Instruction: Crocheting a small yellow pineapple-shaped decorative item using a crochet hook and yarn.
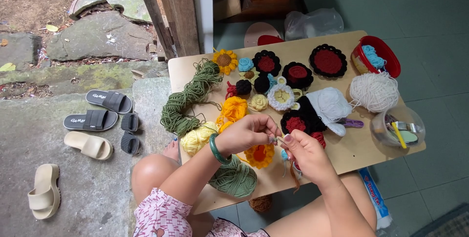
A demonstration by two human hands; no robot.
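My left hand point(246, 133), with a green bangle point(217, 150) on its wrist, and my right hand point(304, 151) meet above the near edge of a low wooden table point(356, 151). Between the fingertips they pinch a thin crochet hook point(280, 140) and a small piece of yarn work, mostly hidden by the fingers. A brown yarn strand point(294, 178) hangs down from the right hand. Just below the hands lies a yellow and orange crocheted sunflower point(260, 155), with a green yarn ball point(234, 177) beside it.
The table holds green yarn skeins point(188, 101), yellow point(198, 138) and orange yarn point(233, 109), white yarn point(374, 91), black-and-red crocheted flowers point(327, 61), a red tub point(382, 56) and a clear bowl point(396, 127). Sandals point(93, 119) lie on the stone floor at left.
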